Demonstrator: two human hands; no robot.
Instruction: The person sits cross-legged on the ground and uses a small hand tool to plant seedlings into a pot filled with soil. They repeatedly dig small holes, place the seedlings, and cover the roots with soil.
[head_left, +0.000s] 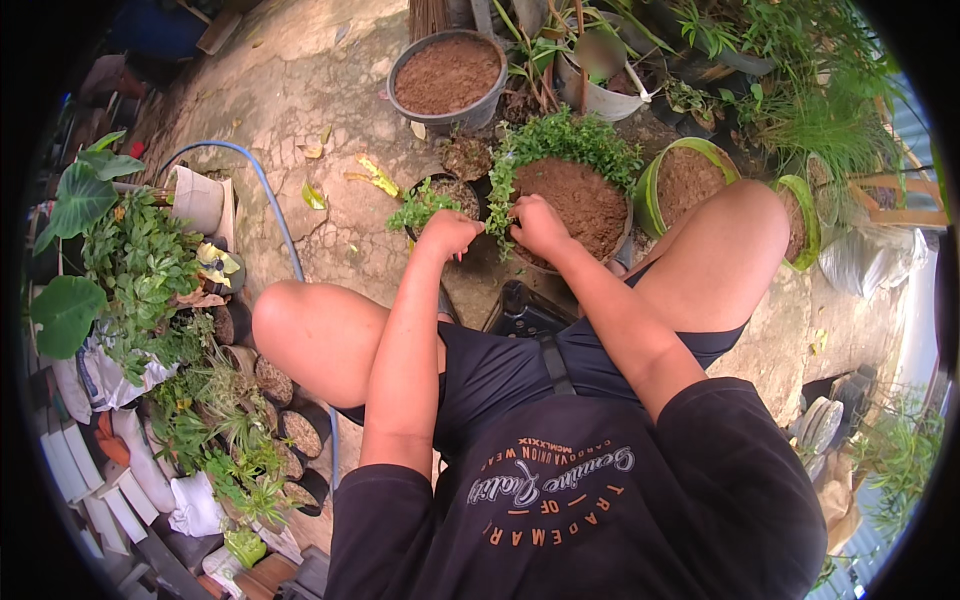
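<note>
A round pot of brown soil (574, 202) stands before me, with small-leaved green plants (577, 139) around its far and left rim. My right hand (538, 225) rests at the pot's left edge, its fingertips among the trailing stems. Just left of those stems is my left hand (451, 234), fingers bent together near a small black pot (471, 196) that holds a leafy green plant (427, 204). Whether either hand pinches a stem is too small to tell.
Beyond are a grey pot of soil (448, 75) and a dry root clump (465, 157). Green-rimmed pots (686, 184) stand by my right knee. A blue hose (274, 202) curves across the cracked concrete floor at left, beside rows of potted plants (142, 262). A black stool (525, 311) is between my legs.
</note>
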